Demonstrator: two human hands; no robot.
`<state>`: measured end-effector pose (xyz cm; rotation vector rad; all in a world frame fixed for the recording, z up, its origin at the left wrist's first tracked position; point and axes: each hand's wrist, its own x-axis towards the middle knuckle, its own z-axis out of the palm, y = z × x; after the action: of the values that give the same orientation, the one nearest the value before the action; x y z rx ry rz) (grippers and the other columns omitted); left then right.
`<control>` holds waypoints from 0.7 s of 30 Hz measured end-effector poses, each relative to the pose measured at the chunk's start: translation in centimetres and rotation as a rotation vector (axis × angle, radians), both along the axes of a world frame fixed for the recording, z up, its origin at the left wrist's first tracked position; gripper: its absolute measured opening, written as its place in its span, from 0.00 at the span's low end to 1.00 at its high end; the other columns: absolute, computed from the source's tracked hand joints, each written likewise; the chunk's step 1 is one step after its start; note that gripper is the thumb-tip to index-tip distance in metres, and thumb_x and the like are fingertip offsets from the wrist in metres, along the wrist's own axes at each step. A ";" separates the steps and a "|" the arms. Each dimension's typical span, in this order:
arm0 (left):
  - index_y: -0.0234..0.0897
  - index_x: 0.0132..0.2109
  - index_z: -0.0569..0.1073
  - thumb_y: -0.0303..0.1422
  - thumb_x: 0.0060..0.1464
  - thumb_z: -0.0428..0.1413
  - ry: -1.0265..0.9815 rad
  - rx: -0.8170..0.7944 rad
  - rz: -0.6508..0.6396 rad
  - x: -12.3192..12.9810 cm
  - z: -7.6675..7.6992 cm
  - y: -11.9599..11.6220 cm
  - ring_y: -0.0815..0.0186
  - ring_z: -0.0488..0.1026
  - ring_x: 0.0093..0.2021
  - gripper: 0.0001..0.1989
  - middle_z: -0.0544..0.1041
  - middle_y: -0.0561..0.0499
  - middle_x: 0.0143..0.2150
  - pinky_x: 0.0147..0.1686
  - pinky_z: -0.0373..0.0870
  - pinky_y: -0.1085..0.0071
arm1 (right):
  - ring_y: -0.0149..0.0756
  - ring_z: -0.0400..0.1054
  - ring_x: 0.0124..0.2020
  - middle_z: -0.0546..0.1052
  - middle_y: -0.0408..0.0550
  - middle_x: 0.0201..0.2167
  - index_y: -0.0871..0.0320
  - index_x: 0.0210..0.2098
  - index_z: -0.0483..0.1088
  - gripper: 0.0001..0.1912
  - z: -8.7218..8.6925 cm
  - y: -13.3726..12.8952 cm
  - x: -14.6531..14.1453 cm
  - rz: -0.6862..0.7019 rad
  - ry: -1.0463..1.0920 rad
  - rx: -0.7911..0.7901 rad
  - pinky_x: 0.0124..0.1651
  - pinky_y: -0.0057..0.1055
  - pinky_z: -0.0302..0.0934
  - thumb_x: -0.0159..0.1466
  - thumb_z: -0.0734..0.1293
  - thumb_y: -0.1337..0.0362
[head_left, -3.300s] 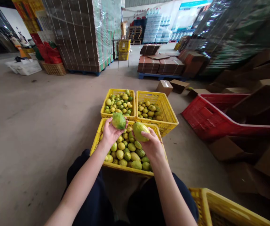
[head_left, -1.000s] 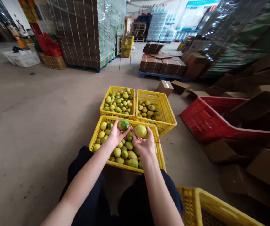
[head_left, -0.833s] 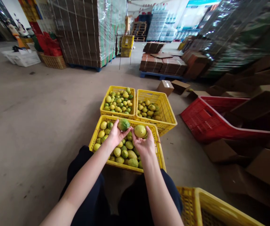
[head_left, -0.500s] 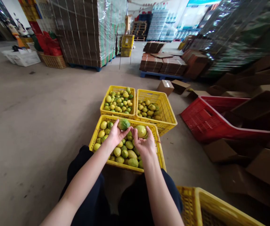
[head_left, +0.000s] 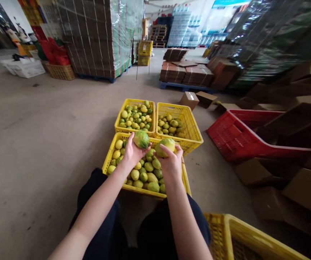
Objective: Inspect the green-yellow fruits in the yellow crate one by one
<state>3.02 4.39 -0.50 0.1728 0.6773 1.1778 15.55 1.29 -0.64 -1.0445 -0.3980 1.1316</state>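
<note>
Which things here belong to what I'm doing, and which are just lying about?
Likely in use:
Green oval fruit, held in the left grip
Yellow-green oval fruit, held in the right grip
Near yellow plastic fruit crate, beneath both
Far-left yellow plastic fruit crate
Far-right yellow plastic fruit crate

Apparently just lying about:
Red plastic crate
Small brown cardboard box
Tan woven basket
</note>
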 end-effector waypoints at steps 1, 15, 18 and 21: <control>0.35 0.46 0.74 0.45 0.58 0.57 0.052 0.074 0.013 -0.1 -0.1 0.0 0.60 0.78 0.35 0.18 0.78 0.47 0.33 0.33 0.76 0.68 | 0.34 0.72 0.33 0.73 0.36 0.36 0.49 0.43 0.59 0.32 0.2 -0.2 0.0 -0.018 -0.087 0.050 0.34 0.33 0.72 0.44 0.78 0.65; 0.42 0.50 0.70 0.33 0.35 0.74 0.696 0.865 0.109 -1.3 -1.0 -0.9 0.56 0.70 0.57 0.33 0.73 0.47 0.55 0.58 0.65 0.64 | 0.37 0.70 0.40 0.70 0.45 0.43 0.53 0.45 0.60 0.28 0.3 -0.8 0.1 -0.053 -0.705 0.257 0.43 0.34 0.67 0.47 0.74 0.66; 0.41 0.50 0.72 0.31 0.33 0.74 0.595 0.823 0.006 -1.5 -0.8 -0.8 0.57 0.72 0.53 0.34 0.75 0.48 0.52 0.55 0.67 0.64 | 0.37 0.70 0.40 0.71 0.45 0.42 0.53 0.44 0.61 0.28 0.1 -0.7 0.3 -0.016 -0.662 0.257 0.43 0.35 0.67 0.46 0.73 0.66; 0.42 0.52 0.74 0.30 0.33 0.74 0.474 0.737 -0.044 -1.6 -0.6 -0.7 0.59 0.74 0.49 0.35 0.77 0.50 0.47 0.52 0.69 0.65 | 0.38 0.71 0.40 0.73 0.45 0.43 0.52 0.45 0.62 0.29 0.0 -0.6 0.6 0.032 -0.605 0.261 0.43 0.35 0.67 0.46 0.75 0.66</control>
<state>1.39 3.68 -1.14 1.1071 0.6110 1.3131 16.19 0.71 -0.62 -1.1352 -1.0169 0.7453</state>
